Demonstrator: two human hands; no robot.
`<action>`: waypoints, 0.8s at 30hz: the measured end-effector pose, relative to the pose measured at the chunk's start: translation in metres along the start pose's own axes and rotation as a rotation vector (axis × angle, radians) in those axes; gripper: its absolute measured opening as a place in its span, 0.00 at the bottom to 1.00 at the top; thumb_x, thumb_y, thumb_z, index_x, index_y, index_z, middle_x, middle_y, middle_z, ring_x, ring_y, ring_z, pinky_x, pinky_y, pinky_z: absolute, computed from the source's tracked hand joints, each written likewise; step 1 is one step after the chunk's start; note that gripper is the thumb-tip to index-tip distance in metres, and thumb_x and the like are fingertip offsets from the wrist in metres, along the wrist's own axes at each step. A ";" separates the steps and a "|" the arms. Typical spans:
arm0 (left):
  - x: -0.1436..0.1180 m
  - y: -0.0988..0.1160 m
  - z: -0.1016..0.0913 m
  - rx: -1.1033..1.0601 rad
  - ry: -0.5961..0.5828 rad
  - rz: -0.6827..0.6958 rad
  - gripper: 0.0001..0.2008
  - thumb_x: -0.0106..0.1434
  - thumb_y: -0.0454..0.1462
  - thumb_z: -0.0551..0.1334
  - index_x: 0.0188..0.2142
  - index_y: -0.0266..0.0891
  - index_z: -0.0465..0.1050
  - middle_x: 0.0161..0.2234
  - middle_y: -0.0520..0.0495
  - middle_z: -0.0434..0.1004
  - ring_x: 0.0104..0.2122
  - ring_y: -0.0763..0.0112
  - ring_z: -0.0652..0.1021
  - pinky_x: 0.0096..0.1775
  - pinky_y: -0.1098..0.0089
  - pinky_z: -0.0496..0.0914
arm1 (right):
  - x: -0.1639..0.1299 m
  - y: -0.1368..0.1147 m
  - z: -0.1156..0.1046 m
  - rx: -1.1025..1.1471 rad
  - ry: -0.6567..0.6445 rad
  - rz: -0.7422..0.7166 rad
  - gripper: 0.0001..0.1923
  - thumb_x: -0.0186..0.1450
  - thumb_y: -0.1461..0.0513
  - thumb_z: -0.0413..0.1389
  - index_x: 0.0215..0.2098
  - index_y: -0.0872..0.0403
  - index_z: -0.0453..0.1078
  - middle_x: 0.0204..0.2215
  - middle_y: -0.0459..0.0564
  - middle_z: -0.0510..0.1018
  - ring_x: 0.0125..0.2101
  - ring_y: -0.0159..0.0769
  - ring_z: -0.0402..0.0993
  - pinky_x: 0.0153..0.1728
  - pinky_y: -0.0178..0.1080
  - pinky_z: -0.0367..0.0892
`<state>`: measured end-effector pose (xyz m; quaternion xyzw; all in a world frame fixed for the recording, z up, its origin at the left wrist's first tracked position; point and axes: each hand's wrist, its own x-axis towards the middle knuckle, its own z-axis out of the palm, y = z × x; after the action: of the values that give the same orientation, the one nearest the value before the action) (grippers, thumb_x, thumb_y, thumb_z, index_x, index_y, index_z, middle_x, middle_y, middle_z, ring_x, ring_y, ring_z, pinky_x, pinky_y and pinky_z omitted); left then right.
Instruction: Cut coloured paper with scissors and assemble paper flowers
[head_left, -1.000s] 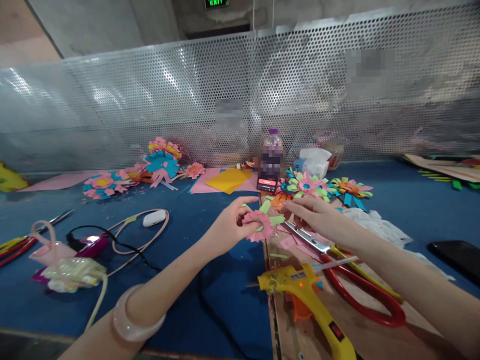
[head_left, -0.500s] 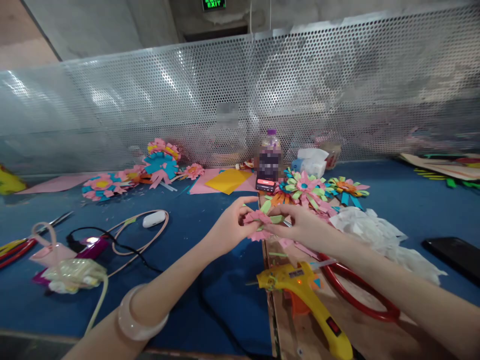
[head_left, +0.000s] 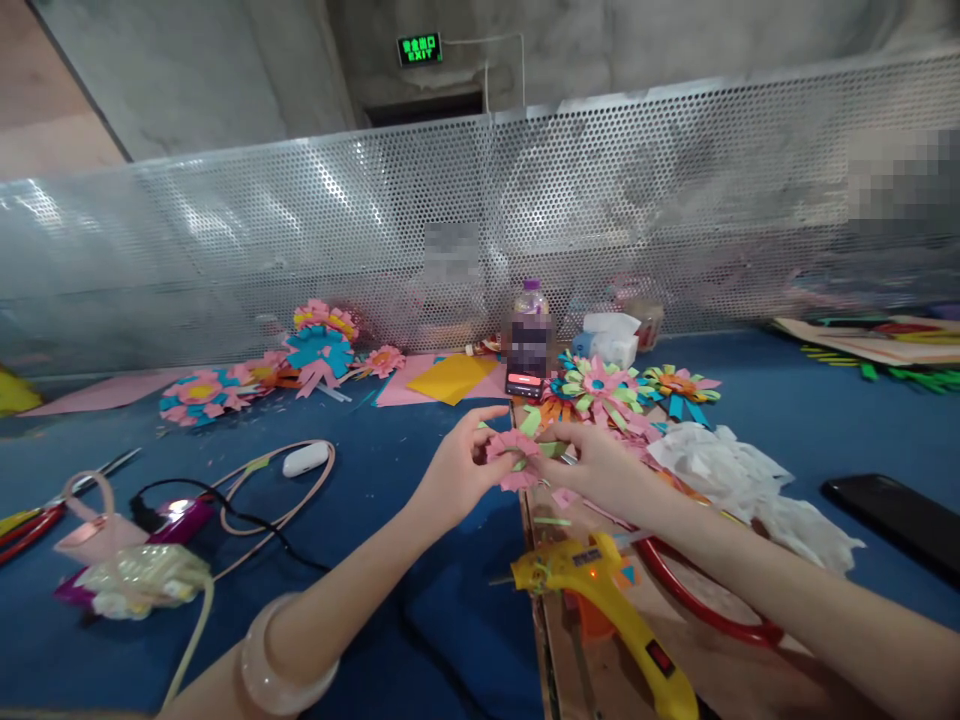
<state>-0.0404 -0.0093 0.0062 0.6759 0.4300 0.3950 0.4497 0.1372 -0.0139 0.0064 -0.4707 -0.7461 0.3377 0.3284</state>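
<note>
A person works a pink-and-green paper flower (head_left: 514, 445) between two bare hands above the seam where a blue tabletop (head_left: 375, 520) meets a bare wooden board (head_left: 570, 665). The left hand (head_left: 459, 468) is partly closed, its thumb lying across the front of the bloom and its fingers curled behind; the flower sits just off the fingertips, to the right of the palm. The right hand (head_left: 596, 465) comes in from the other side, thumb and fingers drawn together at a light-green strip (head_left: 556, 449) on the flower's right edge, with the bloom lying to the left of that hand. How firmly either hand presses cannot be told.

Below them, a yellow glue gun (head_left: 577, 565) lies on its side, its nozzle pointing left and its small orange light lit. Red-handled scissors (head_left: 761, 632) rest partly hidden beneath the right forearm, near crumpled white tissue (head_left: 720, 465). Beyond the hands, a phone (head_left: 523, 385) stands against a purple-capped bottle (head_left: 531, 300), with multicolored paper flowers (head_left: 604, 388) just to its right. Farther left, a yellow sheet (head_left: 454, 378) overlaps pink paper (head_left: 397, 388) before a perforated metal panel (head_left: 315, 230).
</note>
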 end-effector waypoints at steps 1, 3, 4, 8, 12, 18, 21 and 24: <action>0.000 0.000 0.000 -0.002 0.010 0.004 0.25 0.54 0.37 0.61 0.51 0.38 0.58 0.35 0.46 0.75 0.32 0.69 0.75 0.33 0.69 0.68 | 0.000 0.000 0.000 0.005 0.027 -0.002 0.13 0.60 0.53 0.52 0.36 0.53 0.70 0.33 0.50 0.76 0.24 0.30 0.68 0.21 0.33 0.61; 0.000 -0.001 0.000 -0.004 0.027 0.009 0.25 0.54 0.36 0.61 0.51 0.38 0.58 0.34 0.46 0.75 0.32 0.68 0.75 0.33 0.69 0.68 | 0.000 0.000 0.000 0.033 0.075 -0.023 0.14 0.58 0.52 0.53 0.37 0.53 0.69 0.34 0.49 0.76 0.23 0.29 0.67 0.20 0.33 0.61; 0.000 -0.001 0.000 -0.001 0.037 0.007 0.25 0.54 0.36 0.61 0.51 0.38 0.59 0.34 0.46 0.75 0.32 0.68 0.75 0.33 0.69 0.68 | 0.001 0.000 0.000 0.056 0.083 -0.035 0.15 0.58 0.52 0.54 0.37 0.52 0.69 0.34 0.48 0.76 0.22 0.28 0.67 0.20 0.33 0.61; 0.000 -0.001 -0.002 0.006 0.105 0.005 0.24 0.53 0.36 0.62 0.49 0.37 0.60 0.33 0.47 0.75 0.30 0.69 0.75 0.33 0.69 0.67 | 0.002 0.006 -0.002 0.125 0.093 -0.045 0.15 0.61 0.51 0.49 0.35 0.52 0.70 0.30 0.47 0.75 0.25 0.30 0.67 0.25 0.34 0.63; 0.002 -0.001 -0.006 0.022 0.178 0.016 0.23 0.53 0.37 0.62 0.49 0.37 0.61 0.31 0.48 0.75 0.27 0.73 0.73 0.30 0.72 0.65 | 0.004 0.015 -0.003 0.170 0.173 0.010 0.15 0.62 0.53 0.48 0.41 0.51 0.69 0.35 0.48 0.75 0.33 0.34 0.71 0.35 0.37 0.65; 0.006 -0.007 -0.016 0.001 0.206 0.039 0.26 0.51 0.38 0.64 0.49 0.35 0.62 0.27 0.49 0.75 0.26 0.71 0.73 0.29 0.72 0.64 | 0.012 0.001 -0.012 0.079 0.154 0.022 0.15 0.62 0.53 0.48 0.37 0.54 0.70 0.31 0.49 0.76 0.30 0.34 0.70 0.30 0.37 0.64; 0.008 -0.010 -0.018 -0.006 0.207 0.050 0.26 0.50 0.38 0.64 0.49 0.35 0.62 0.25 0.51 0.74 0.24 0.73 0.72 0.27 0.73 0.63 | 0.022 -0.012 -0.016 0.014 0.155 -0.044 0.15 0.62 0.52 0.49 0.33 0.54 0.71 0.30 0.50 0.76 0.29 0.34 0.70 0.28 0.36 0.62; 0.008 -0.012 -0.019 0.001 0.194 0.051 0.26 0.51 0.39 0.64 0.50 0.36 0.61 0.24 0.52 0.73 0.22 0.75 0.70 0.26 0.74 0.61 | 0.032 -0.018 -0.015 -0.014 0.118 -0.052 0.15 0.61 0.52 0.50 0.30 0.54 0.72 0.28 0.50 0.76 0.25 0.32 0.68 0.25 0.35 0.60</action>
<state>-0.0586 0.0059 0.0014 0.6455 0.4542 0.4697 0.3955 0.1300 0.0123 0.0353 -0.4727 -0.7397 0.2953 0.3771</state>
